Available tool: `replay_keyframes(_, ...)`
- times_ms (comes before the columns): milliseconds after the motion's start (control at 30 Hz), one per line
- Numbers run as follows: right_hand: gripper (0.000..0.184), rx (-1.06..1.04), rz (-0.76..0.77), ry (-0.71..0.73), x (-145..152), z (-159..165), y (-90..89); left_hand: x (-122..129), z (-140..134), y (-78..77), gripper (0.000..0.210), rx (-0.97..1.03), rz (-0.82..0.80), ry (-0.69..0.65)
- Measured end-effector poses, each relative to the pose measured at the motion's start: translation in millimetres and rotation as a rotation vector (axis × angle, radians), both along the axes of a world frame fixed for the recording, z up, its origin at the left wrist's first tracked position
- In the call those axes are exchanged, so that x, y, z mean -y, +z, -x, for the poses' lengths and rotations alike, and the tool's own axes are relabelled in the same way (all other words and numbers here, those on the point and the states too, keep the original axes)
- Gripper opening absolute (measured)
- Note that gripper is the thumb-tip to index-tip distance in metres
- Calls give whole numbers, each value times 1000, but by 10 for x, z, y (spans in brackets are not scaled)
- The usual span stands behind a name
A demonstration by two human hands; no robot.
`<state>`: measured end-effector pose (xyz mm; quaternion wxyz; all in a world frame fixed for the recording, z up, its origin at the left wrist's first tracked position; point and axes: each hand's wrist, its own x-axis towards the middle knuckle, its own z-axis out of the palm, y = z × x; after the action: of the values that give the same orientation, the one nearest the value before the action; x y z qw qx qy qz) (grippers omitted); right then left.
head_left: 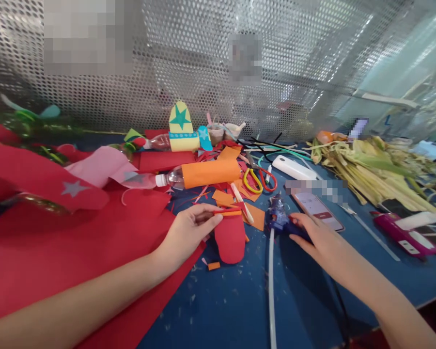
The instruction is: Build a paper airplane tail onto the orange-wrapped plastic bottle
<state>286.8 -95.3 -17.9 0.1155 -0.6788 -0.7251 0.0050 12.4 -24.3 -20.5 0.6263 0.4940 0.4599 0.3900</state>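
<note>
In the middle of the head view, my left hand (pixel 191 230) pinches the folded top of a red paper piece (pixel 231 240) with a rounded lower end. A narrow orange strip (pixel 229 213) runs along that fold. My right hand (pixel 314 237) is closed round the handle of a dark blue glue gun (pixel 278 213), whose white glue stick (pixel 272 286) points toward me. Behind my left hand lies a plastic bottle wrapped in orange paper (pixel 211 173). Scissors (pixel 257 178) with yellow and red handles rest near it.
Large red sheets (pixel 76 252) cover the left side. A phone (pixel 318 209), a white device (pixel 293 168) and a magenta glue gun (pixel 407 235) lie to the right. Dried husks (pixel 374 165) are piled at the back right. A perforated metal panel (pixel 189 63) closes off the back.
</note>
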Motion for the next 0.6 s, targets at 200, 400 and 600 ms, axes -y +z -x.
replay_keyframes(200, 48, -310, -60, -78, 131, 36, 34, 19, 10, -17, 17, -10, -46, -39)
replay_keyframes(400, 37, -791, -39, -343, 271, 140, 78, 45, 20, 3, 28, -9, -96, -57)
replay_keyframes(600, 28, -847, -58, -267, 547, 543, 62, 94, -2, -49, 15, -5, -266, -60)
